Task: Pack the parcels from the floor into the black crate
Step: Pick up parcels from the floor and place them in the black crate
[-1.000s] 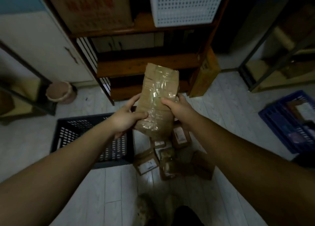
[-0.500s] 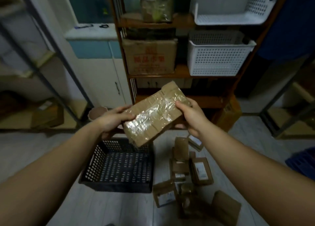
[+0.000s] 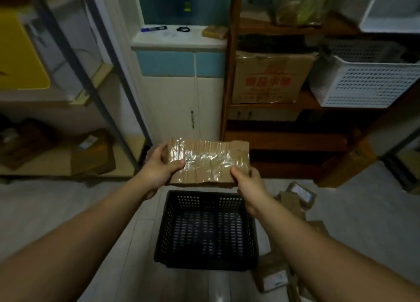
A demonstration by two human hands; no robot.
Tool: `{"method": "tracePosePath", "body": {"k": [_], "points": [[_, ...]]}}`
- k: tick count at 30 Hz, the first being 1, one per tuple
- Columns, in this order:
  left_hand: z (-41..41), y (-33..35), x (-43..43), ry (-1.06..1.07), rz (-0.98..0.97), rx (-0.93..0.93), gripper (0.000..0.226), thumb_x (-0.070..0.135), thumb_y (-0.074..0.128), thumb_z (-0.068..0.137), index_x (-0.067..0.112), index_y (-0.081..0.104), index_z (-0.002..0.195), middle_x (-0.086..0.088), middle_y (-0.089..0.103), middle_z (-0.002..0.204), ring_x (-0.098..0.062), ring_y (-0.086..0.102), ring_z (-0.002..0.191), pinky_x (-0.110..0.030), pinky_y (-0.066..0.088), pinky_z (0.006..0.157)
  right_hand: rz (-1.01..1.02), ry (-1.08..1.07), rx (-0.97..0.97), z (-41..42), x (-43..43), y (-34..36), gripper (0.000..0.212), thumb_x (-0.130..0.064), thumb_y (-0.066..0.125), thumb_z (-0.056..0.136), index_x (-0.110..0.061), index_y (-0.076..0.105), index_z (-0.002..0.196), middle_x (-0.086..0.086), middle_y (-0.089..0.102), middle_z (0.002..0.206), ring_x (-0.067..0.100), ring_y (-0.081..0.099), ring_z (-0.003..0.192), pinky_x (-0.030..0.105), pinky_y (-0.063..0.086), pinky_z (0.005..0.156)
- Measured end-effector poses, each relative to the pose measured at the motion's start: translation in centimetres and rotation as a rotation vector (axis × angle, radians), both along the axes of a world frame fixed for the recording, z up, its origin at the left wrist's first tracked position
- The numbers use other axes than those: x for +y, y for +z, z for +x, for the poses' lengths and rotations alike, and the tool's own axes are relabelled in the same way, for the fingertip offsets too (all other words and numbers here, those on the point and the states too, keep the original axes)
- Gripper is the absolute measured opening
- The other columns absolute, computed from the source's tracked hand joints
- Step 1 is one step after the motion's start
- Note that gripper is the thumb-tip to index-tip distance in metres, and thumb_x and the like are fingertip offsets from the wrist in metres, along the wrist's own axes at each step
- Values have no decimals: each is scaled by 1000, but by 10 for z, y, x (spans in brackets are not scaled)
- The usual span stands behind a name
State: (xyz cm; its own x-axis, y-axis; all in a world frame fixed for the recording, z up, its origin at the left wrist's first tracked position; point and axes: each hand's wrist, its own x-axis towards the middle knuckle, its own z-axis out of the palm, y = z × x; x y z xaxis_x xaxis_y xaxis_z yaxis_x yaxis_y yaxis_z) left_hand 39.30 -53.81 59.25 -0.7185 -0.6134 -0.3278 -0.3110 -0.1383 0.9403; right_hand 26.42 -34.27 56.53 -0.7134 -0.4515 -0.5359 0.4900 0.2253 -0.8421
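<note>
Holding a taped cardboard parcel (image 3: 208,163) out in front of us, we have it by both ends. Our left hand (image 3: 159,167) grips the left end, thumb laid across the glossy tape on the upper face and fingers curled round the far side. Our right hand (image 3: 247,183) pinches the near right corner, thumb on top and the other fingers tucked underneath. The parcel runs left to right, its broad face tipped up towards us, and it touches nothing but our hands.

Below it, between our forearms, the black crate (image 3: 168,229) stands on the pale plank floor (image 3: 68,210), and we look straight down onto its slotted base. The parcel hangs in the air over the crate's far rim.

Off the crate's right side, more brown parcels lie on the floor: a labelled one (image 3: 300,193) near the far right corner and another labelled one (image 3: 272,279) just beside the near right corner.

Behind all this a wooden shelf unit (image 3: 227,97) carries a cardboard box with red print (image 3: 268,81) and a white perforated basket (image 3: 363,83) side by side.
</note>
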Motion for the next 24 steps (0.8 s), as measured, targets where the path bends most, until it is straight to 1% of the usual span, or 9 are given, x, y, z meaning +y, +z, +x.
{"method": "tracePosePath", "body": {"k": [3,6,9,13,15,18,21,23,24], "points": [[-3,-32,-20,19,-25,-117,72,21,73,77,23,29,135,-4,52,119,-19,60,95,-36,55,75,95,43,12,-2,-19,-34,59,-34,65,84,-20,38,135,5,59,120,25,61,104,48,50,93],[-11,-88,-35,-56,0,-194,77,14,77,72,21,31,134,0,53,113,-20,58,97,-38,54,78,209,109,128,-13,-34,-83,48,-34,62,87,-17,45,129,4,60,118,21,60,104,40,49,93],[-22,-163,-43,-115,30,-224,79,2,75,68,18,35,134,-4,53,120,-19,58,99,-39,55,80,256,164,236,-28,-47,-154,43,-29,59,91,-16,44,129,4,59,120,17,57,101,31,48,86],[-32,-286,-51,-97,-50,-217,68,9,77,68,22,46,127,-5,53,124,-26,55,111,-47,52,89,303,202,299,-41,-65,-271,43,-25,58,91,-17,42,130,-1,57,113,13,54,96,25,41,80],[-36,-351,-55,-109,-108,-225,61,14,74,74,26,45,127,2,58,116,-18,57,106,-42,52,88,296,209,303,-44,-72,-335,45,-24,59,91,-18,42,132,-3,57,112,12,54,101,24,40,83],[-38,-443,-62,-97,-198,-288,58,18,70,78,30,44,128,17,55,96,0,53,88,-22,46,73,318,205,290,-43,-81,-430,49,-26,59,91,-17,40,135,-2,58,116,8,51,96,18,37,81],[-39,-530,-72,-121,-264,-306,54,22,69,78,38,45,124,17,58,98,-10,57,100,-24,46,81,338,197,276,-41,-93,-518,52,-28,59,91,-14,39,137,4,56,127,19,54,113,24,39,94],[-37,-579,-79,-121,-332,-349,56,24,70,77,39,45,124,8,58,113,-20,56,110,-29,50,85,358,209,262,-40,-100,-568,55,-29,58,92,-15,36,140,8,53,134,24,52,119,31,41,102],[-37,-601,-83,-113,-371,-390,62,24,72,75,35,44,130,-1,54,124,-26,54,114,-37,50,90,374,226,260,-41,-104,-590,57,-30,57,92,-16,34,142,7,51,135,25,51,120,30,41,100]]}}
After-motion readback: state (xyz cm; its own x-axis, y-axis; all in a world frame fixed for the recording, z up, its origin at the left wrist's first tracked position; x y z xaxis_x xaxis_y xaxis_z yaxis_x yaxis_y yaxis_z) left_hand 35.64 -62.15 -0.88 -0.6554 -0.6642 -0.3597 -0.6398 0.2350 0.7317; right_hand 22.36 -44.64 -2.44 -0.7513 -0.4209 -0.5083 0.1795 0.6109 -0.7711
